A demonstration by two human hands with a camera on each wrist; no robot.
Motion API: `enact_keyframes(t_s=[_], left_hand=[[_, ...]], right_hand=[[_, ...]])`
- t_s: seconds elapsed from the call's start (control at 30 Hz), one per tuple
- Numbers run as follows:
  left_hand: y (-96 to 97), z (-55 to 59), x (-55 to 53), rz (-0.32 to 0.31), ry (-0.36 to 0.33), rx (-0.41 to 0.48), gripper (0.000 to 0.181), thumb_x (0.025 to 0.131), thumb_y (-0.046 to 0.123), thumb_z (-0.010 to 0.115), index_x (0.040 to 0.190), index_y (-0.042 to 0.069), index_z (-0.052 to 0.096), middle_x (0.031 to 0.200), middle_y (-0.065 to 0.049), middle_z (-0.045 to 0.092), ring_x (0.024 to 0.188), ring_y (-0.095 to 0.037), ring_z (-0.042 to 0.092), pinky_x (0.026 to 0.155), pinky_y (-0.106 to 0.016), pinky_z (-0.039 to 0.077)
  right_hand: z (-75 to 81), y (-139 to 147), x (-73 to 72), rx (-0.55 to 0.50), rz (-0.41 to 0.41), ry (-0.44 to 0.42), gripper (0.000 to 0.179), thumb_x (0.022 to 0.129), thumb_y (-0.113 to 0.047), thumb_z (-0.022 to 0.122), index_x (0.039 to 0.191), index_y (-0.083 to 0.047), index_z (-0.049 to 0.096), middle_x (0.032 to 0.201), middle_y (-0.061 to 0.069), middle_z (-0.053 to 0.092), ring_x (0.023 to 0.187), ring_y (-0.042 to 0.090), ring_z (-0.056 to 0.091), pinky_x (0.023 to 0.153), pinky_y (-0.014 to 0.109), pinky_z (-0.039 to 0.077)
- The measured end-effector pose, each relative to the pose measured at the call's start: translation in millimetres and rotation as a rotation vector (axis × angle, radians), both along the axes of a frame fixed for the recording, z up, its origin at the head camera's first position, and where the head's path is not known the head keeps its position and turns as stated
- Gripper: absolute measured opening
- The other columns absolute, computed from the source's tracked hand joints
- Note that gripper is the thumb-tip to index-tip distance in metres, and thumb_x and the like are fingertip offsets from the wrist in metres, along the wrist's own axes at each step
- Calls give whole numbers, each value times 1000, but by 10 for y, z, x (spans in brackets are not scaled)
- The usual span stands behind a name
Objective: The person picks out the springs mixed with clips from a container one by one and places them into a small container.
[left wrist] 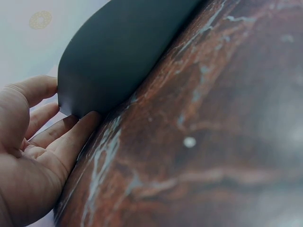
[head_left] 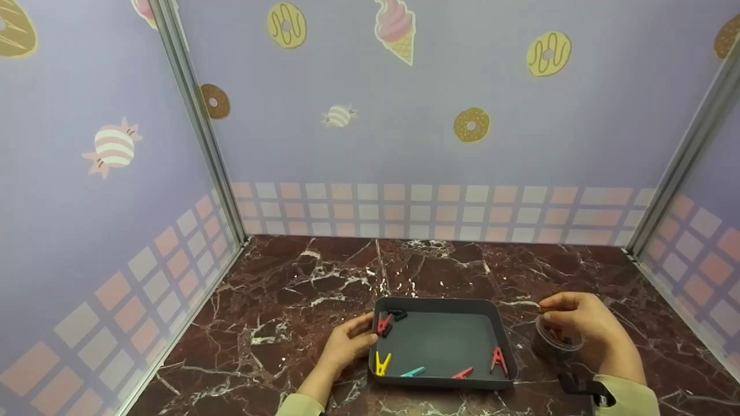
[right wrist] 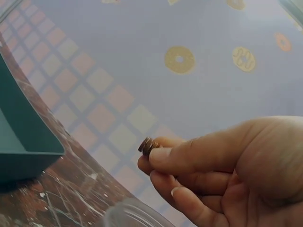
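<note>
My left hand (head_left: 347, 341) holds the left side of a dark grey rectangular tray (head_left: 439, 383), with fingertips against its wall and lower edge in the left wrist view. Inside the tray lie a yellow clothespin (head_left: 382, 364), a blue clothespin (head_left: 413, 372), several red clothespins (head_left: 499, 359) and small black pieces (head_left: 398, 313). Between thumb and index finger, my right hand (head_left: 589, 320) pinches a small bronze-coloured ridged piece (right wrist: 147, 145); its exact kind I cannot tell. Just below that hand stands a clear round plastic cup (head_left: 561, 346) with small brownish and dark pieces in it.
The tray and cup stand on a dark red marbled tabletop (head_left: 277, 323). Lilac panels (head_left: 428, 156) with sweets printed on them enclose the back and both sides, joined by metal corner posts (head_left: 196, 115). A black strap (head_left: 584, 390) circles the right wrist.
</note>
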State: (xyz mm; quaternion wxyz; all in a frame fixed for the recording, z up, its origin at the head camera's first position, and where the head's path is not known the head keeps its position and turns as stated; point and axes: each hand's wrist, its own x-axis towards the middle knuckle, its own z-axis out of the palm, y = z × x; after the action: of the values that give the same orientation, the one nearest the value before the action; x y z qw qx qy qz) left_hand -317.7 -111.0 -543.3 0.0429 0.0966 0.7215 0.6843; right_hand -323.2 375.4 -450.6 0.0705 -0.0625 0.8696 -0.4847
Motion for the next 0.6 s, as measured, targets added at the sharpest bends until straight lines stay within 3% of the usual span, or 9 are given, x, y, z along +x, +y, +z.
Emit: enact_keyframes(t_s=[0.17,0.6], left_hand=[[3,10,1,7,-9,-10,59,94,7,70,148,-8,49,148,-34,51,132,-46,59,97,-37,60],[2,12,-2,12,-15,-11,59,93,8,70,147,-7,51,148,-34,51,133,-46,58,99,-39,59]], right_hand=[[13,88,18,161,-48,56,39,94,-18,73,125,5,69,107,11,78,84,18,72,76,36,59],[10,153,-1,227,-109,27,34,92,-13,74,120,6,71,105,15,77,85,20,73,75,33,55]])
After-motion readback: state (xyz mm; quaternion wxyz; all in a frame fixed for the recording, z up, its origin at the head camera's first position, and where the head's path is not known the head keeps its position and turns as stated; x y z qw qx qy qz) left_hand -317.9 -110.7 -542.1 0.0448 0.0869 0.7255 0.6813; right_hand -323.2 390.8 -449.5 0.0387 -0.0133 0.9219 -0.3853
